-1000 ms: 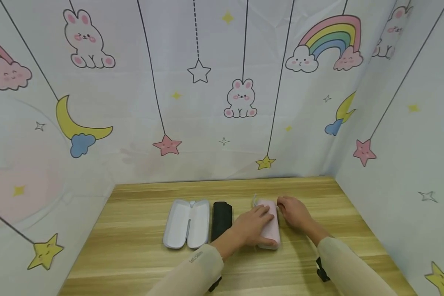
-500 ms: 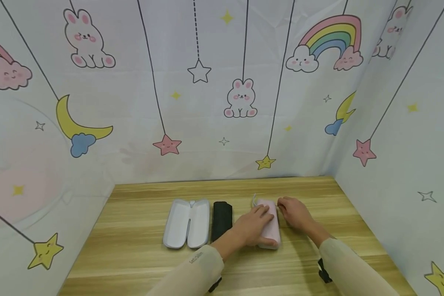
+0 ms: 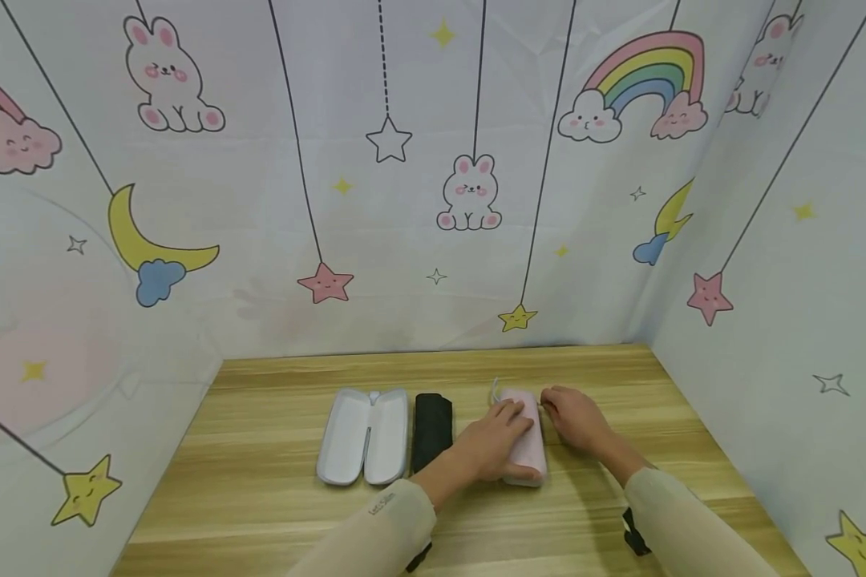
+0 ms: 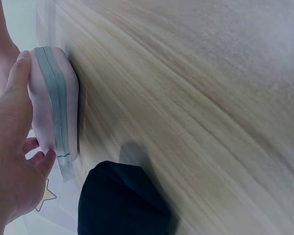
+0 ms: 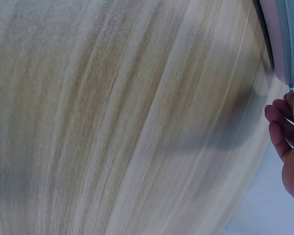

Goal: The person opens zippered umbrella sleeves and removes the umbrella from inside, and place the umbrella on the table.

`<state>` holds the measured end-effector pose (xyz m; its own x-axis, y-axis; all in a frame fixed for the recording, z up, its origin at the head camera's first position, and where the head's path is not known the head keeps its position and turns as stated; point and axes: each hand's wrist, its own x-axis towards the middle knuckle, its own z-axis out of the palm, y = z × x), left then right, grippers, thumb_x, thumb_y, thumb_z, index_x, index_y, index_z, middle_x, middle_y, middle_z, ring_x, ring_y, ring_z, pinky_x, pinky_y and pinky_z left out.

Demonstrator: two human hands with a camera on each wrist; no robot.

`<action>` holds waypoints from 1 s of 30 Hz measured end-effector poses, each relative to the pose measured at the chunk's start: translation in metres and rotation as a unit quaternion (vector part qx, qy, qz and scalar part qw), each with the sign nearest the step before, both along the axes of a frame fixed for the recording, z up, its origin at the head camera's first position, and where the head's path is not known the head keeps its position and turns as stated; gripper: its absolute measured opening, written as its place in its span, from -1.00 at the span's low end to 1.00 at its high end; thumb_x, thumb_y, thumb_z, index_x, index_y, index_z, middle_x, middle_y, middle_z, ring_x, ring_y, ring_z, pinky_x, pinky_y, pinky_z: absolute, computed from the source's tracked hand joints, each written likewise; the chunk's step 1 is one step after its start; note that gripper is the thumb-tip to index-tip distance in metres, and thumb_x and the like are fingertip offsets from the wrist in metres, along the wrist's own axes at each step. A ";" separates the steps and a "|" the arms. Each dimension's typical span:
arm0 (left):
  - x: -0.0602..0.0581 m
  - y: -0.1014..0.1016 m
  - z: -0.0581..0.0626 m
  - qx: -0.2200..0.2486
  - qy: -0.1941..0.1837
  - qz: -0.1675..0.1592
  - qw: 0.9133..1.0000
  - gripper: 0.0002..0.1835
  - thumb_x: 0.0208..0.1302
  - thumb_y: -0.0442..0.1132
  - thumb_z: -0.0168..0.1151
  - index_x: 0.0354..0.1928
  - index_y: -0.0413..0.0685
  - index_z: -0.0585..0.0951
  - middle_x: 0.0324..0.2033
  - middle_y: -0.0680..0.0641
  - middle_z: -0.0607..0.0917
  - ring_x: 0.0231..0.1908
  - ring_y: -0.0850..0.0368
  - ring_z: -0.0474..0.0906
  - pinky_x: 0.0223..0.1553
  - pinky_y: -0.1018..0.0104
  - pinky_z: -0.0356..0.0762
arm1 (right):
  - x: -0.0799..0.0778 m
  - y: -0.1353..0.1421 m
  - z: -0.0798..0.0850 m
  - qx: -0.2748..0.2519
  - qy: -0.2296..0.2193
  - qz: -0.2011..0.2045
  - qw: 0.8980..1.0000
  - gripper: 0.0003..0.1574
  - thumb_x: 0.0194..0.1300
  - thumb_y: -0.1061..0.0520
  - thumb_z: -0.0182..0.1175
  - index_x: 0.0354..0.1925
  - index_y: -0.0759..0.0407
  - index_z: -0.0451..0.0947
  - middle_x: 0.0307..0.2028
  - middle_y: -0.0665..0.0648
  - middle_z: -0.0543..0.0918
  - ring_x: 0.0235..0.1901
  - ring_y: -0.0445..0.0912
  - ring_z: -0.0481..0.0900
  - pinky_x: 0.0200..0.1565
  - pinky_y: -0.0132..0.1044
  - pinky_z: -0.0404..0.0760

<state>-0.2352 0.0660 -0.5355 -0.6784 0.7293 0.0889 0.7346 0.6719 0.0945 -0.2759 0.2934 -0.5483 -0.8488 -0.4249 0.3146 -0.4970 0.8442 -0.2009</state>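
Pink case (image 3: 537,450) sits right of centre on the table (image 3: 260,513), and this looks like zip work. Left hand (image 3: 487,442) is draped over the top, thumb on the near end and fingers at the far part, so it's gripping the case. Right hand (image 3: 576,418) seems to pinch the zip pull (image 5: 291,88) by the far right corner (pull's mostly hidden, so I'm going by the right wrist view).

My two cents: pin the case with the left but don't squash it, since a bent seam would probably snag. Draw the pull in line with the zip (image 4: 57,103), low and level, and slow down at the corners. Can't tell which way it's meant to run. I'd also keep the grey strap (image 4: 65,167) out of the track; it hangs off the far left end, near the left fingers.

Room-wise, the right is best: bare wood from the right hand out to the side wall (image 3: 772,336). Some bare wood beyond the case too, before the back edge. Left is tighter, with the black pouch (image 3: 433,429) by the left forearm and the white case (image 3: 345,445) lying unfolded just past it.
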 end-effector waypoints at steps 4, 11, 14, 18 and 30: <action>-0.001 0.000 -0.002 -0.001 0.001 0.002 1.000 -0.01 0.08 0.61 -0.01 0.45 0.20 0.30 0.50 -0.02 0.15 0.49 0.08 0.00 0.33 0.24 0.31 | 0.002 0.000 0.000 0.001 0.006 0.005 1.000 -0.89 0.32 0.31 0.24 -0.34 0.13 0.61 -0.46 -0.03 0.54 -0.46 -0.13 0.52 -0.39 -0.16 0.52; -0.001 0.000 -0.004 0.001 -0.001 0.006 1.000 -0.01 0.08 0.61 -0.03 0.45 0.22 0.30 0.50 0.00 0.14 0.50 0.09 -0.02 0.32 0.24 0.33 | 0.003 0.002 -0.002 0.000 0.020 0.012 1.000 -0.87 0.33 0.30 0.24 -0.35 0.10 0.61 -0.49 -0.08 0.50 -0.50 -0.18 0.46 -0.42 -0.21 0.49; -0.001 -0.001 -0.003 0.001 0.000 0.004 1.000 -0.02 0.09 0.60 -0.01 0.45 0.20 0.30 0.50 -0.01 0.15 0.50 0.08 -0.01 0.31 0.24 0.34 | 0.003 0.003 -0.002 0.000 0.018 0.014 1.000 -0.87 0.33 0.29 0.24 -0.35 0.10 0.61 -0.50 -0.09 0.48 -0.53 -0.20 0.42 -0.44 -0.24 0.47; 0.000 -0.001 -0.001 0.005 0.002 0.000 1.000 -0.03 0.11 0.58 0.01 0.45 0.18 0.31 0.49 -0.03 0.17 0.49 0.06 0.02 0.31 0.24 0.34 | 0.005 0.004 -0.003 0.003 0.013 0.020 1.000 -0.87 0.34 0.29 0.24 -0.34 0.09 0.62 -0.51 -0.10 0.47 -0.55 -0.23 0.37 -0.46 -0.29 0.43; 0.000 -0.002 -0.001 0.002 0.016 -0.005 1.000 -0.02 0.12 0.59 0.00 0.45 0.16 0.31 0.48 -0.05 0.19 0.48 0.04 0.05 0.36 0.23 0.26 | 0.008 0.006 -0.002 0.004 0.010 0.026 1.000 -0.87 0.33 0.30 0.24 -0.33 0.09 0.62 -0.48 -0.07 0.53 -0.51 -0.21 0.45 -0.42 -0.25 0.49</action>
<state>-0.2351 0.0642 -0.5364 -0.6678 0.7354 0.1146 0.7440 0.6641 0.0735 -0.2681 0.2991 -0.5506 -0.8193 -0.4707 0.3273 -0.5438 0.8189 -0.1835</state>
